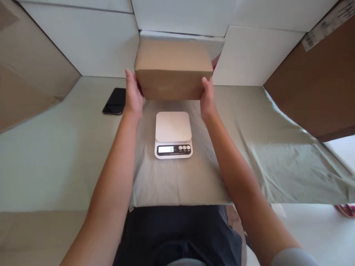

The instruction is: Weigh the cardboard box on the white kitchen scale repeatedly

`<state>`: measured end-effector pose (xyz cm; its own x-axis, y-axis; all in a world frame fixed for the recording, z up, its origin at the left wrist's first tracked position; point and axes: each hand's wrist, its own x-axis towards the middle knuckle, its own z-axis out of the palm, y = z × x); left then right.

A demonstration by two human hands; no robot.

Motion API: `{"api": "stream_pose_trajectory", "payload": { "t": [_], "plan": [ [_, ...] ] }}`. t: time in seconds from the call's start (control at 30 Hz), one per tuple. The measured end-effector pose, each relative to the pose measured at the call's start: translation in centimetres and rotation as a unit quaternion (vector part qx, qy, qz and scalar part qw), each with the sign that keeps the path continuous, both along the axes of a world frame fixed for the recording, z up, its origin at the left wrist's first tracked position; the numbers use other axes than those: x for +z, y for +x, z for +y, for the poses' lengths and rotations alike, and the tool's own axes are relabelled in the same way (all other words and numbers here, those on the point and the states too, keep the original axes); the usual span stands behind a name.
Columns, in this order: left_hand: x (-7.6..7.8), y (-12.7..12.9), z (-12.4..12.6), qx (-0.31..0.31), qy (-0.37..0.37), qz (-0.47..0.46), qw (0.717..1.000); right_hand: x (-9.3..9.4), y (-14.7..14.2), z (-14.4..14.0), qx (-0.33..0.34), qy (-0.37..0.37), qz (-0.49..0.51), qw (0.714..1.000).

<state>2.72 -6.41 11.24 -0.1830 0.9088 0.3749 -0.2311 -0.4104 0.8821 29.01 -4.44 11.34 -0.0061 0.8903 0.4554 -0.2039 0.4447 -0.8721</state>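
A plain brown cardboard box point(173, 68) is held up between both hands, just beyond a small white kitchen scale point(173, 135) that sits on a pale green cloth point(249, 147) spread over the counter point(55, 147). The left hand point(133, 96) presses flat against the box's left end and the right hand point(208, 99) against its right end, palms in and fingers extended rather than curled, so the box is clamped between them by side pressure alone; whether its underside rests on the cloth or hangs clear cannot be told from here. The box looks stiff and square-edged, with flaps closed and a matte, slightly rough surface that should give the palms good friction. Judging by the relaxed wrists and the easy two-palm hold, it is probably light to moderate in weight, though nothing visible settles that. The ends are the natural places to hold it, low and near the bottom corners where the board is stiffest; squeezing the middle of a panel could dent it. The box is shut, so its contents are hidden. The scale's platform is bare and its display is lit, showing what looks like a zero. A dark phone point(115, 101) lies flat on the counter left of the left hand. Larger brown cartons point(318, 81) lean in at both sides.
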Motion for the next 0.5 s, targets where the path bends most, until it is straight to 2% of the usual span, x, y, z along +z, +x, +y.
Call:
{"api": "stream_pose_trajectory", "payload": {
  "t": [0.1, 0.17, 0.27, 0.33, 0.5],
  "plan": [
    [1.3, 0.4, -4.0, 0.001, 0.018, 0.04, 0.999, 1.7, 0.9, -3.4, -0.002, 0.015, -0.016, 1.0],
    [1.0, 0.9, -7.2, 0.005, 0.023, 0.044, 0.999, 1.8, 1.5, -6.1, 0.002, 0.018, -0.016, 1.0],
    [-0.7, 1.7, -11.5, 0.019, 0.01, 0.019, 1.0, 0.3, 2.1, -10.0, 0.013, -0.006, -0.011, 1.0],
    [-1.8, 2.3, -13.5, 0.032, -0.007, 0.013, 0.999, -1.1, 2.3, -12.0, 0.009, -0.037, -0.013, 0.999],
    [-2.8, 2.9, -15.1, 0.041, -0.019, 0.019, 0.999, -3.4, 2.3, -13.9, -0.014, -0.06, -0.005, 0.998]
  ]
}}
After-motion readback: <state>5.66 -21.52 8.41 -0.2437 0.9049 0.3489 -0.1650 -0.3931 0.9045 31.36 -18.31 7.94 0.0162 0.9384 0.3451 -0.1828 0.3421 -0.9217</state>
